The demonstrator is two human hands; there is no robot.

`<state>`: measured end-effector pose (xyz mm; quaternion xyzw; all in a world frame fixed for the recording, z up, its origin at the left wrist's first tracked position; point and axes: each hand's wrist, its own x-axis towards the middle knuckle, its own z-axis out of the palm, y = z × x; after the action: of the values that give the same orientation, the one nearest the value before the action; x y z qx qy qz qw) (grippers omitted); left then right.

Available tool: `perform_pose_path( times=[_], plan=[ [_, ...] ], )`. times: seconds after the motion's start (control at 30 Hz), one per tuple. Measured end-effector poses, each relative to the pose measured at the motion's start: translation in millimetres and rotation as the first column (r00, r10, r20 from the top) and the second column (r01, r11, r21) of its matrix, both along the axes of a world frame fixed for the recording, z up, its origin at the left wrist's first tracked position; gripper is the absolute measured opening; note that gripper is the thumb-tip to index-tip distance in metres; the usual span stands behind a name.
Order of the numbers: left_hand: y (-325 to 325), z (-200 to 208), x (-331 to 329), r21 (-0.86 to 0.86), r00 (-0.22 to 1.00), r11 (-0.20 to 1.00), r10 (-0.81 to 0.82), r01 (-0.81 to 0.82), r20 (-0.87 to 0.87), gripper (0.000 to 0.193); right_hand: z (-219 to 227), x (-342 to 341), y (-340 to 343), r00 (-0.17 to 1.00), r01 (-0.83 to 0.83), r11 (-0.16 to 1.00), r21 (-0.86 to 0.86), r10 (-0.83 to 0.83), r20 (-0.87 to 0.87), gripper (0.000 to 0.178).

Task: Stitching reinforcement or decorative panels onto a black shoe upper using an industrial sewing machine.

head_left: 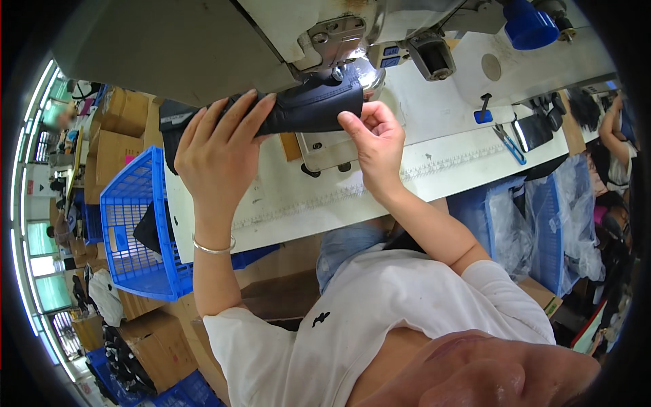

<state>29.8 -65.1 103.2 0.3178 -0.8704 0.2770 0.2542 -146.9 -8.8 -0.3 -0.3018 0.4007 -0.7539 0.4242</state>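
Note:
A long, smooth black leather-like piece [308, 108] with a stitched seam lies under the head of a sewing machine [332, 37]. My left hand [220, 146], a silver bangle on its wrist, lays its long fingers over the left part of the piece, the thumb mostly hidden beneath. At the right end, my right hand [380, 139] pinches the edge, thumb on top and the other fingers curled behind. The needle area is lit and partly covered by the machine head.
A ruler strip [407, 167] runs along the white table [285, 197] near its front edge. Blue-handled snips [510, 144] and a dark phone-like slab [534, 132] lie at the right. A blue crate [139, 230] stands left, beside cardboard boxes [115, 159]. Plastic-wrapped blue bins [536, 217] sit right; another person's arm [614, 122] shows beyond.

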Motion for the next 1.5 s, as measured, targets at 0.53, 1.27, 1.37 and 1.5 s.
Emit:
perform_pose_path(
  times=[0.53,1.27,1.37,1.5],
  plan=[
    [-9.6,14.5,-3.9,0.051,0.997,0.998,-0.034,0.038,-0.062,0.034,10.6,7.0,18.4,0.995,-0.073,0.991,-0.11,0.081,0.064,0.044],
    [139.0,76.7,89.7,0.802,0.883,0.597,0.389,-0.026,-0.261,0.053,63.8,16.1,29.2,0.44,-0.653,0.747,-0.125,0.24,-0.865,0.04],
    [152.3,86.8,92.2,0.846,0.706,0.457,0.501,0.275,-0.501,0.048,83.8,25.0,30.9,0.256,-0.789,0.612,-0.051,0.252,-0.933,0.037],
    [107.1,67.2,89.7,0.786,0.796,0.172,0.017,0.593,-0.605,0.076,96.7,28.1,47.3,0.151,-0.914,0.401,0.065,0.484,-0.862,0.032]
  ],
)
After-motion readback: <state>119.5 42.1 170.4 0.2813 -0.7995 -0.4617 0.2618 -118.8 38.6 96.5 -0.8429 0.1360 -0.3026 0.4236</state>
